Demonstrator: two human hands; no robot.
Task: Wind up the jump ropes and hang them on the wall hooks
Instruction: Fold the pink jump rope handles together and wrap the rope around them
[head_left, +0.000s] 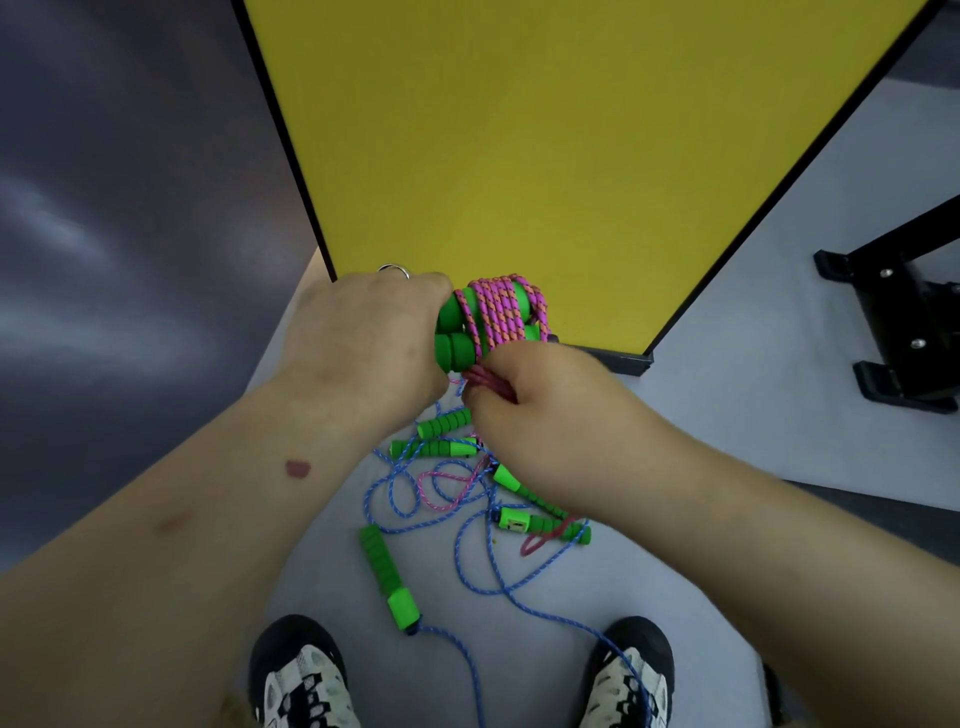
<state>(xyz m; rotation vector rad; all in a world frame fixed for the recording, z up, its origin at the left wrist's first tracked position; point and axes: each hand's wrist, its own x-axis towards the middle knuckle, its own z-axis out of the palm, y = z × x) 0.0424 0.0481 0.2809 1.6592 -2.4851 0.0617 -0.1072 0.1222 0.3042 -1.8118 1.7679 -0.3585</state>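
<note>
We hold the pair of green handles (457, 332) side by side in our left hand (363, 343), fingers curled round them, while our right hand (530, 410) pinches the loose end of the pink jump rope (501, 306) just beneath the coils — the bundle is raised in front of the yellow panel (545, 156). To finish well, we judge the tail should be pulled snug and tucked under a turn. The blue ropes (467, 561) lie tangled on the floor (727, 364) between our shoes (301, 675) — no hooks show.

Both hands (363, 332) on pink-wound green handles (457, 332)
</note>
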